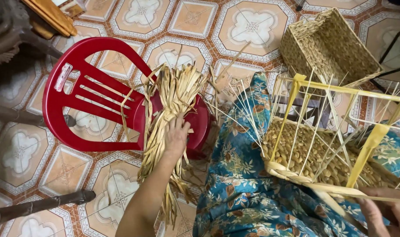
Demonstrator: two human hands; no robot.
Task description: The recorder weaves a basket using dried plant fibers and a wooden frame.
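Observation:
My left hand reaches out to a thick bundle of dried straw strands that lies across the seat of a red plastic chair; the fingers rest on the strands. My right hand, at the bottom right corner, grips the near edge of a half-woven basket. The basket sits on a yellow wire frame on my lap, with thin pale stakes sticking up around it. My lap is covered by blue floral cloth.
A finished woven rectangular basket lies tilted on the patterned tile floor at the upper right. Dark wooden furniture legs stand at the left and lower left. Wooden boards lean at the top left.

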